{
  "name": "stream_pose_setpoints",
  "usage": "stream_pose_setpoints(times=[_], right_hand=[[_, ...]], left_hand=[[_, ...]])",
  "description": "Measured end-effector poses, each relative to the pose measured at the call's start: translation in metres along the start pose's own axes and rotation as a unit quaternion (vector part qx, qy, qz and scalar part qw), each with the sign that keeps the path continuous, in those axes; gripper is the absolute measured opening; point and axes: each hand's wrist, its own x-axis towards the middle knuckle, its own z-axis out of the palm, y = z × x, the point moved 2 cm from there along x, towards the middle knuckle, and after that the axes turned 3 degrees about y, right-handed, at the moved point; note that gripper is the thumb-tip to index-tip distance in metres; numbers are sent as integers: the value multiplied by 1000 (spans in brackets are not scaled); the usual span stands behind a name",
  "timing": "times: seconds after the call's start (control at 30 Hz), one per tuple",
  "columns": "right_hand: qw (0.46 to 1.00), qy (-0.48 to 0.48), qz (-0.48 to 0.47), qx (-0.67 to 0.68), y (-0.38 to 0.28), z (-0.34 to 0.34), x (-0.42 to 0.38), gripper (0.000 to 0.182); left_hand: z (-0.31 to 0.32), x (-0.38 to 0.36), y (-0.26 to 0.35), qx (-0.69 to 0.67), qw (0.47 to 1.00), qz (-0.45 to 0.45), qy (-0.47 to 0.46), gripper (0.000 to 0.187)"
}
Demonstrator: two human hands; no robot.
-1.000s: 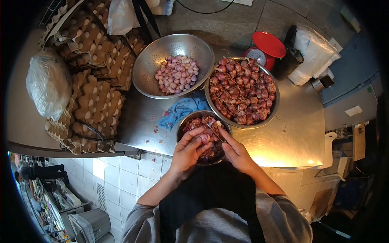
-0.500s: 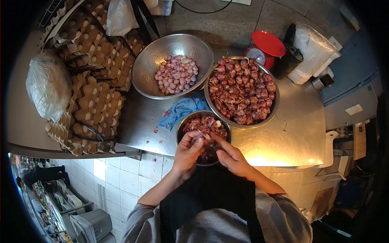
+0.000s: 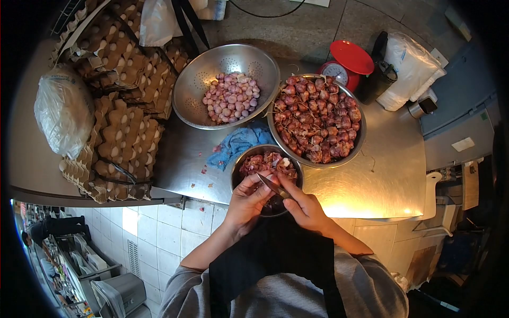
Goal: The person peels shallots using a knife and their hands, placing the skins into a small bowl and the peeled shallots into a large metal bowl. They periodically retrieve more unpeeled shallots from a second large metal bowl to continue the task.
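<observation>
Above a small metal bowl (image 3: 234,179) of papery shallot skins (image 3: 260,163), my two hands meet. My right hand (image 3: 306,208) is closed on a small knife (image 3: 268,183), whose blade slants up and left toward my left fingers. Pinched in my left hand (image 3: 246,202) is a shallot (image 3: 273,179), mostly covered by the fingers and blade. Unpeeled red shallots (image 3: 318,116) heap a wide metal bowl (image 3: 363,132) beyond my right hand. Farther back on the left, peeled shallots (image 3: 231,98) lie in a steel colander (image 3: 185,90).
A crumpled blue cloth (image 3: 238,144) lies left of the small bowl on the steel table (image 3: 382,180). Stacked egg trays (image 3: 119,135) and a plastic bag (image 3: 63,114) stand left. A red scale (image 3: 351,57) and a white sack (image 3: 408,69) are at the back right.
The knife has turned so its blade shows broadside across my left fingertips. My hands have shifted only slightly. The bowls and colander stay in place.
</observation>
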Motion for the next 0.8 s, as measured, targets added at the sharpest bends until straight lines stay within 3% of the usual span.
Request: stream_pose_setpoints(times=[0.1, 0.33, 0.5, 0.6, 0.8], right_hand=[[997, -36, 49, 37, 7, -4, -2, 41], [985, 40, 149, 80, 9, -6, 2, 42], [996, -26, 60, 67, 8, -8, 0, 46], [999, -19, 25, 14, -2, -6, 0, 46], [991, -29, 15, -131, 0, -7, 0, 45]], left_hand=[[-2, 0, -1, 2, 1000, 9, -10, 25], [4, -2, 5, -17, 999, -15, -25, 24], [-1, 1, 1, -1, 999, 25, -34, 23], [-4, 4, -2, 31, 995, 79, -49, 23], [-11, 6, -6, 75, 989, 124, -27, 24]])
